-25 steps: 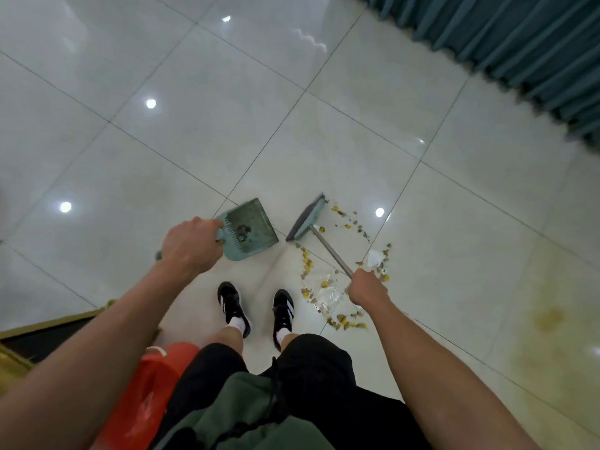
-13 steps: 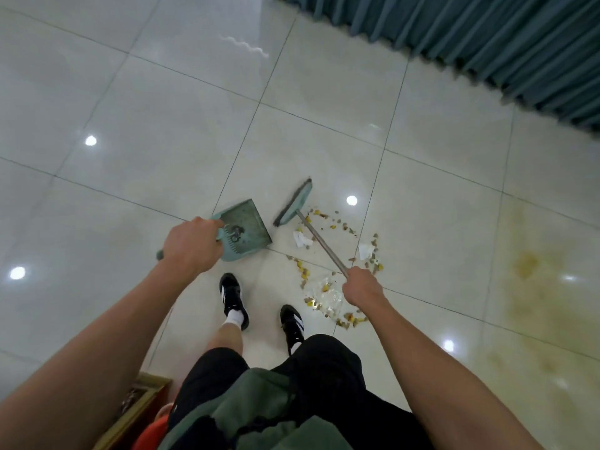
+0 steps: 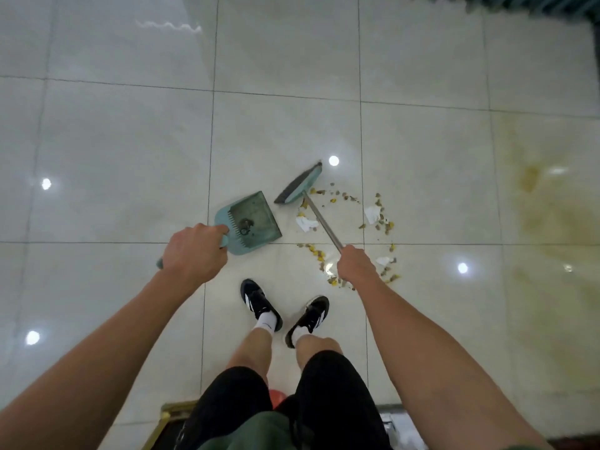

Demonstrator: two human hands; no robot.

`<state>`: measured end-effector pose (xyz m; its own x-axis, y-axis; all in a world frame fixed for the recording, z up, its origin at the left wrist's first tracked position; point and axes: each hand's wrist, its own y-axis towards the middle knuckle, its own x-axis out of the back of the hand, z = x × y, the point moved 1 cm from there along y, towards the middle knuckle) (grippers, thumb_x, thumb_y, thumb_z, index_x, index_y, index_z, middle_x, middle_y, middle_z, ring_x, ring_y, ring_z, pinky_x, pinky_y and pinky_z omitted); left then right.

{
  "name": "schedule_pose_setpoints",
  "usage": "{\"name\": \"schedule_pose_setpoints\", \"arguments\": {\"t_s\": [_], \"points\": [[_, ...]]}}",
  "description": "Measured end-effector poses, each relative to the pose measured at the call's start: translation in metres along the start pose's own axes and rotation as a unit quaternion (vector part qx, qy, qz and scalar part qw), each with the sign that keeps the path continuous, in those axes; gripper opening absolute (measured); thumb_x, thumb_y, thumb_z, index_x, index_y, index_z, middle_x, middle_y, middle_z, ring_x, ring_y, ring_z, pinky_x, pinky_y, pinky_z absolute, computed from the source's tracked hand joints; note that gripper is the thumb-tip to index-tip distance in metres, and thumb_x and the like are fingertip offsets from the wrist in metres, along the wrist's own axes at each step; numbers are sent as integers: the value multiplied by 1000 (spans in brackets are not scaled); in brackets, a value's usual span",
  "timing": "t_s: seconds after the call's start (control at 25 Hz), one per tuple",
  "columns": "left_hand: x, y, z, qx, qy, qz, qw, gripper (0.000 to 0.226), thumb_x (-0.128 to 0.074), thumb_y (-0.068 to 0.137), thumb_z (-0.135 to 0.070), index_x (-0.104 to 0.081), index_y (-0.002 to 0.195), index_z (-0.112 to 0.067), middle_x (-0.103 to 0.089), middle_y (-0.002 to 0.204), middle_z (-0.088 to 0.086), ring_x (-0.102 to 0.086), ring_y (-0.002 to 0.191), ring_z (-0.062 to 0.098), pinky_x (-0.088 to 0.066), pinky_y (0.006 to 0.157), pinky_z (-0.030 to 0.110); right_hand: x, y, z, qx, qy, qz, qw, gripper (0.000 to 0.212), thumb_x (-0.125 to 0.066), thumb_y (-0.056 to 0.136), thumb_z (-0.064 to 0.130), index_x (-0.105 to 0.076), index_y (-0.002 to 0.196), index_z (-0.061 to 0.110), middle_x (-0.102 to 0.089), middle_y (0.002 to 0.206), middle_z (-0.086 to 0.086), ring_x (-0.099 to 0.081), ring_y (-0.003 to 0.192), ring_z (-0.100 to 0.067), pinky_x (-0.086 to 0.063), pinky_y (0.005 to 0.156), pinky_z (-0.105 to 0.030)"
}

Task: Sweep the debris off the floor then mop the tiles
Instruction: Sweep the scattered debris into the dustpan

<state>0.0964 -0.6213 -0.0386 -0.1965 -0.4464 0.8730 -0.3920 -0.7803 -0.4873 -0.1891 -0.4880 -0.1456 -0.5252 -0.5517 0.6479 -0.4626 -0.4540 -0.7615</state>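
While the person stands on the white tiled floor, both hands are busy near the middle of the frame. The left hand is curled around the handle of a teal dustpan, which sits just left of centre with its open mouth turned to the right. Inside the dustpan lies a small dark clump close to the comb teeth; the rest of its tray looks dusty. The right hand grips the metal shaft of a broom, and the teal broom head rests on the floor just above and to the right of the dustpan, apart from it.

Debris is scattered in a loose ring to the right of the broom shaft: yellow and brown crumbs, with a few scraps of white paper among them. Some crumbs lie under the right hand and are partly hidden by it. Two black shoes with white socks stand below the dustpan, near the lower edge of the ring.

On the right side of the frame a yellowish stain spreads over the tiles. A dark teal curtain shows at the upper right edge.
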Motion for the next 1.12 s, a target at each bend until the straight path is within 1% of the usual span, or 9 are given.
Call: {"name": "schedule_pose_setpoints", "arguments": {"t_s": [0.16,0.28,0.4,0.56,0.64,0.76,0.92,1.04,1.12], "points": [[12,14,-26,-37,26,-10,999,23,-49,91,-23,-64,109,-26,-58,77,1,-57,65,25,-46,58,32,-24,-28,-67,-51,34,16,998,29,-46,97,9,-55,125,8,-58,98,-7,-59,85,-25,-48,69,-32],[22,19,-58,-73,56,-7,996,28,-49,91,-24,-64,114,-27,-58,81,1,-57,66,24,-45,57,31,-38,-52,-110,-82,65,19,994,38,-43,98,11,-50,135,13,-60,111,-7,-60,93,-25,-43,71,-32],[29,16,-91,-103,85,1,991,33,-50,92,-24,-63,123,-28,-65,90,2,-56,67,23,-49,60,32,-47,-66,-139,-96,90,21,991,35,-42,98,14,-52,132,12,-59,107,-7,-57,86,-23,-44,71,-32],[45,14,-130,-124,90,-2,988,32,-51,92,-21,-62,121,-29,-51,82,0,-53,71,24,-46,64,34,-45,-80,-168,-106,138,10,985,31,-46,96,18,-55,125,11,-53,94,-3,-56,80,-21,-48,70,-31],[56,17,-146,-134,97,-12,986,28,-51,91,-20,-63,115,-28,-51,81,0,-54,71,24,-44,64,33,-47,-84,-180,-101,153,7,983,31,-46,95,16,-57,125,12,-58,95,-4,-59,79,-22,-53,71,-33],[70,26,-160,-144,110,-30,983,22,-51,88,-19,-64,105,-26,-53,78,0,-56,70,25,-45,62,32,-39,-80,-185,-90,169,-5,981,37,-44,95,14,-56,130,18,-62,105,-7,-61,84,-23,-55,74,-34],[87,53,-171,-170,125,-37,977,20,-50,89,-21,-64,102,-26,-53,72,-2,-59,66,23,-44,57,31,-5,-48,-170,-93,242,-34,965,34,-46,96,14,-58,128,15,-63,109,-9,-61,88,-24,-53,74,-33],[95,92,-172,-195,145,-41,969,20,-49,92,-24,-64,105,-28,-53,72,-2,-59,66,23,-44,58,30,20,-9,-154,-131,309,-51,941,31,-47,93,14,-61,121,12,-65,101,-9,-62,81,-23,-57,72,-35],[100,120,-170,-215,148,-42,964,22,-48,93,-26,-64,108,-28,-57,75,-1,-60,67,24,-50,60,31,31,10,-142,-157,335,-46,928,30,-48,91,14,-62,117,9,-65,94,-10,-64,76,-25,-59,67,-36]]}}
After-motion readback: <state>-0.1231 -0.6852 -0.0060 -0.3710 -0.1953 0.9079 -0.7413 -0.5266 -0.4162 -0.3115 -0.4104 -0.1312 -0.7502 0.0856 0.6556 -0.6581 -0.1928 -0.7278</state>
